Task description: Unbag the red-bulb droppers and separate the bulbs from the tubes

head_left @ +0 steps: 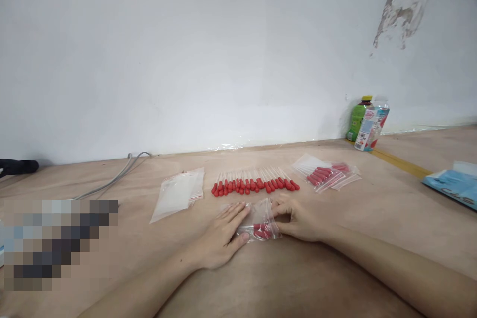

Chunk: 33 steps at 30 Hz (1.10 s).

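Observation:
A clear zip-lock bag (pixel 260 212) lies on the wooden table in front of me, with a few red-handled thin sticks (pixel 262 234) inside. My left hand (pixel 221 241) rests flat over the bag's left side, fingers stretched out. At the right edge of the bag, my right hand (pixel 303 219) has its fingers curled and pinches the plastic. Just beyond both hands is a row of loose red-handled sticks (pixel 255 185), pale shafts pointing away from me. The exact kind of stick is too small to tell.
Flat clear bags (pixel 175 196) lie to the left of the row. On the right are filled bags (pixel 324 177) of red-handled sticks. Farther right stand a green bottle (pixel 357 120) and a white-labelled bottle (pixel 370 129), near a blue packet (pixel 452 186). A grey cable (pixel 112 186) runs at back left.

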Tool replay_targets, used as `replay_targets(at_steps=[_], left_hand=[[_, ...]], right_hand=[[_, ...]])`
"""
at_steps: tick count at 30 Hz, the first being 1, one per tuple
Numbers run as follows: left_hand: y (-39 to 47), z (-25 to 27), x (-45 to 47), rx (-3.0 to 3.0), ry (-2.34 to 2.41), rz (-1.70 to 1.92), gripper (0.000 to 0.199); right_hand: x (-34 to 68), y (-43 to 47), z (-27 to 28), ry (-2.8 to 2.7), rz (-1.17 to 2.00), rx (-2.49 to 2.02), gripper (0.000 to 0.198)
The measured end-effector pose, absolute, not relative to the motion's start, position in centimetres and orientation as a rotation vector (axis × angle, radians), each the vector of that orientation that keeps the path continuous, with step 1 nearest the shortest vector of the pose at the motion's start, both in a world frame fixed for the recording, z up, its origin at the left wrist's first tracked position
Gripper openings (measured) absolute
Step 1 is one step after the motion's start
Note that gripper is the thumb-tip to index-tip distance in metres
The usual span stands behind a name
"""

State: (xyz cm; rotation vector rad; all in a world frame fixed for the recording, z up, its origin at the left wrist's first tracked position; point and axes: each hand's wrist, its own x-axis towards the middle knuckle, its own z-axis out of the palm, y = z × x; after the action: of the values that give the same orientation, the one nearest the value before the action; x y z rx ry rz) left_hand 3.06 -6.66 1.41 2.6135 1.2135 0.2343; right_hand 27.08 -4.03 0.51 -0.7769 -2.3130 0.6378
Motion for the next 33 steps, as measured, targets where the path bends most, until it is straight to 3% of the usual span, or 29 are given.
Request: replay_targets(at_steps=[8, 17, 23, 33], left_hand=[[-6.8, 1.1, 3.7, 2.598, 1.286, 0.304, 0.056], [-6.8, 0.9, 3.8, 2.593, 1.306, 0.363, 0.055], [-6.9, 1.1, 3.3, 2.637, 1.213, 0.319, 0.058], [-6.9, 1.3, 3.1, 2.671, 1.183, 0.214, 0.056]], right_hand=[[26.6, -4.0, 0.3, -2.378, 0.779, -0.763, 0.024], [25.4, -5.5, 0.2, -2.245, 0.771, -0.966, 0.01], [25.2, -4.6, -0.5, -1.923, 1.01, -1.005, 0.006], [26.4, -3.5, 0.0, -1.536, 1.422, -0.967, 0.032]])
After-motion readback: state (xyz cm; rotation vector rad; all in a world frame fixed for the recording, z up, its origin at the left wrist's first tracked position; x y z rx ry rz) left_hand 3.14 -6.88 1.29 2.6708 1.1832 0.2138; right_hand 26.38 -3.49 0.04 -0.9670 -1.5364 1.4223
